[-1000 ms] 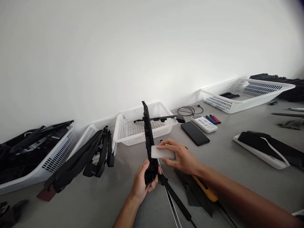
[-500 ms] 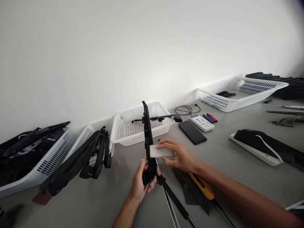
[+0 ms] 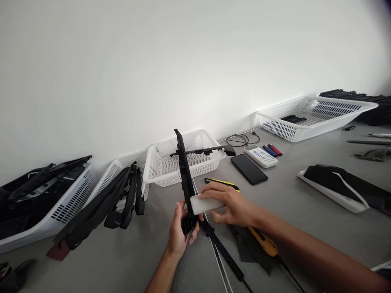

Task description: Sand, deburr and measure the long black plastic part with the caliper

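White block (image 3: 203, 204) at a black strip (image 3: 183, 167), over grey bench (image 3: 284, 203).
Gripping the strip's lower end in the left hand (image 3: 178, 234) — top leaning left, in front of a white basket (image 3: 152, 181). Pinching the block between thumb and fingers of the right hand (image 3: 233, 204), at the strip's edge just above that grip — yellow cutter (image 3: 225, 183) just beyond.

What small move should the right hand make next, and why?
Probably slide the white block a little way along the black part: the right hand holds the block, its end appearing to meet the part's side, and the left hand holds the part's lower end.
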Demonstrator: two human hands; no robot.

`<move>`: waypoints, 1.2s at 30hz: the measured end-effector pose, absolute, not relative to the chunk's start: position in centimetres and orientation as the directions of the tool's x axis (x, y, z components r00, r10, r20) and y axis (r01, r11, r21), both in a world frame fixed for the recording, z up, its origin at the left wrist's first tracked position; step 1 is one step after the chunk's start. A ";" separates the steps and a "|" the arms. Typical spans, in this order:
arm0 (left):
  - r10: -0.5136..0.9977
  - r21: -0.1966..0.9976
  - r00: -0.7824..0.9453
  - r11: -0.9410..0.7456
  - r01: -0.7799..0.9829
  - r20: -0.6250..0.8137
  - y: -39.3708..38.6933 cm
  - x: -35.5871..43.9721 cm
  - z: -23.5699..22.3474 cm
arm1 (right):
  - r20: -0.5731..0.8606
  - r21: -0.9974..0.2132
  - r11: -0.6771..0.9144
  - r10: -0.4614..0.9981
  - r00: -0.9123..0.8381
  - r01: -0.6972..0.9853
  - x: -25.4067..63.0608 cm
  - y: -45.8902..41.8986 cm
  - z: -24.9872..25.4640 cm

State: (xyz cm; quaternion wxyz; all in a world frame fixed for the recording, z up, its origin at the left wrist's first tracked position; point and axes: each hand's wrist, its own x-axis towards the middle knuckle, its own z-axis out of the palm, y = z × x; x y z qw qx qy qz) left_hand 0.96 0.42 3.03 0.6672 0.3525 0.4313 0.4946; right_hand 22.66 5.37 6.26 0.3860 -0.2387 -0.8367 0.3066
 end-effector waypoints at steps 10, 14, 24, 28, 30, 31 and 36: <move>0.968 0.895 0.085 0.250 -0.369 -0.235 0.2 1.1 2.7 | 0.479 -0.691 0.714 0.570 -0.668 0.113 22.2 4.8 6.5; 0.971 0.898 0.090 0.241 -0.368 -0.223 0.1 1.5 2.4 | 0.514 -0.603 0.763 0.595 -0.618 0.233 21.7 4.5 6.6; 0.949 0.896 -0.060 0.270 -0.352 -0.309 0.5 1.0 1.5 | 0.570 -0.218 0.931 0.366 -0.735 0.294 21.0 4.4 5.5; 0.962 0.905 -0.002 0.255 -0.340 -0.272 0.8 0.8 2.0 | 0.665 -0.230 0.887 0.444 -0.601 0.401 22.4 4.8 5.3; 0.960 0.895 0.020 0.269 -0.356 -0.280 0.8 0.7 2.3 | 0.629 -0.205 0.928 0.368 -0.685 0.311 22.9 4.9 5.4; 0.959 0.893 0.038 0.274 -0.358 -0.280 0.9 0.6 2.4 | 0.621 -0.193 0.934 0.353 -0.700 0.299 23.0 4.9 5.4; 0.955 0.895 0.140 0.294 -0.335 -0.262 0.8 0.6 2.5 | 0.649 -0.159 0.923 0.365 -0.668 0.350 23.1 5.1 5.2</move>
